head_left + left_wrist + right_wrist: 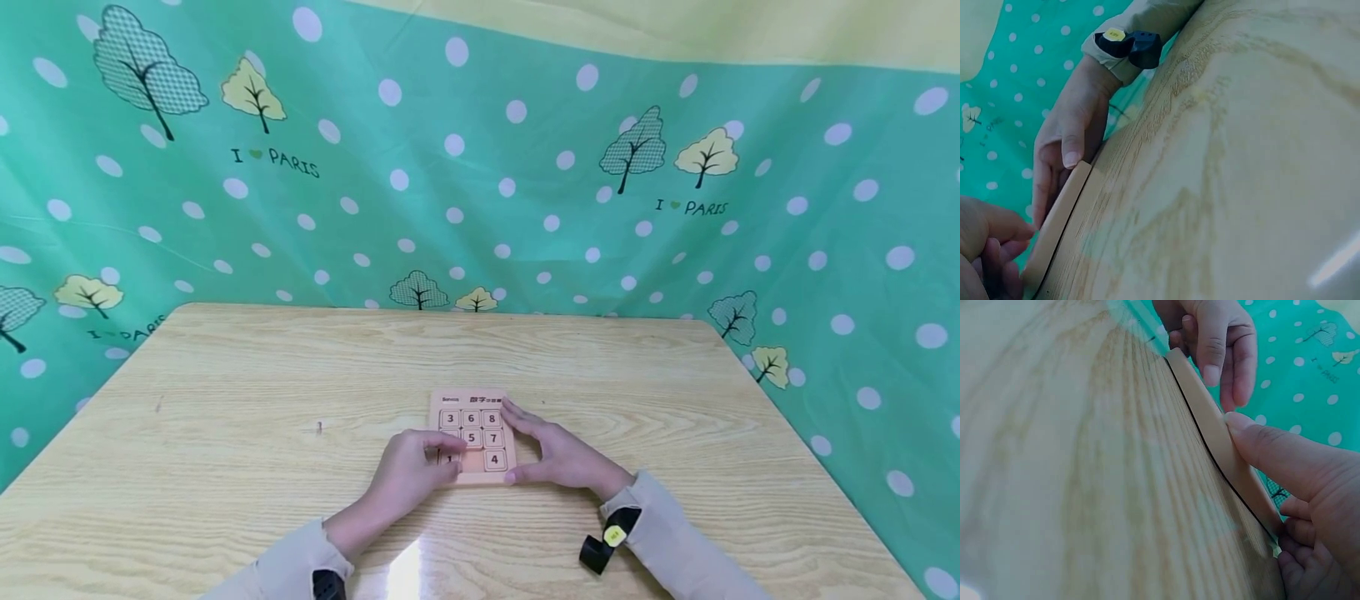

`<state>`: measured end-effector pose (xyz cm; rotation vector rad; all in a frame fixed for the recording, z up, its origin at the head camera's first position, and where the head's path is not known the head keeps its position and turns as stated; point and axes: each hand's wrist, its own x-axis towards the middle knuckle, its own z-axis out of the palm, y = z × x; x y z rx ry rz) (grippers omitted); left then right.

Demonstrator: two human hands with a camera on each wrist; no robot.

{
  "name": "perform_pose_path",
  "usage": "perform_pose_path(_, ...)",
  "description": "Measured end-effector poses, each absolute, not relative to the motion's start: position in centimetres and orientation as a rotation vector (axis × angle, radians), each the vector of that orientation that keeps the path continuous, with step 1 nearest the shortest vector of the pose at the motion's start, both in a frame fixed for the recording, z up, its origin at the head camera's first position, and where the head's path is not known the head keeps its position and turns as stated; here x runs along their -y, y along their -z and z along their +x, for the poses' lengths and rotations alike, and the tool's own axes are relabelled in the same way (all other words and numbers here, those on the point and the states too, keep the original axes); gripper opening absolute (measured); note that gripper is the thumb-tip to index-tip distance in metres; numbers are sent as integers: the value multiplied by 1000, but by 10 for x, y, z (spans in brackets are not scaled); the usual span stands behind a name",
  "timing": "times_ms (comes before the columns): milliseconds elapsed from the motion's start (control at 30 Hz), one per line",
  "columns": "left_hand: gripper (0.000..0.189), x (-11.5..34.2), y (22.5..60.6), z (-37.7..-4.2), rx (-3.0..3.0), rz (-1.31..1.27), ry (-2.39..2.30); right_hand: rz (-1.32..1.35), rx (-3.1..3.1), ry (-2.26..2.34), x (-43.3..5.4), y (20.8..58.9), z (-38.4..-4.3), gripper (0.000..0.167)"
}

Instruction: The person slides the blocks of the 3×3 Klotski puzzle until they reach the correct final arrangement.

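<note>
On tabletop (225, 433) | left hand (411, 463): parted, touching number puzzle (481, 427) | right hand (555, 454): gripping its side

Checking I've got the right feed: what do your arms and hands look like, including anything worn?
The left hand and right hand are gloveless. The left sleeve and right sleeve are long, pale and plain. The right cuff carries a black strap, a yellow badge and a black box. A black device shows partly at the left cuff.
</note>
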<state>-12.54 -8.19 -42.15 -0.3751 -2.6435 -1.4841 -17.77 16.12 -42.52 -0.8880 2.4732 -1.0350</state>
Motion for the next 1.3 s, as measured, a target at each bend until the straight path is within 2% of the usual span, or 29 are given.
perform_pose_path(467, 27, 54, 418, -115, 2584, -459, 1731, -896, -2472, 1047, -162, 424, -177, 95)
perform_pose_path(1300, 25, 41, 417, -130, 2647, -498, 1619, -864, -2461, 1068, -160, 425, -177, 94)
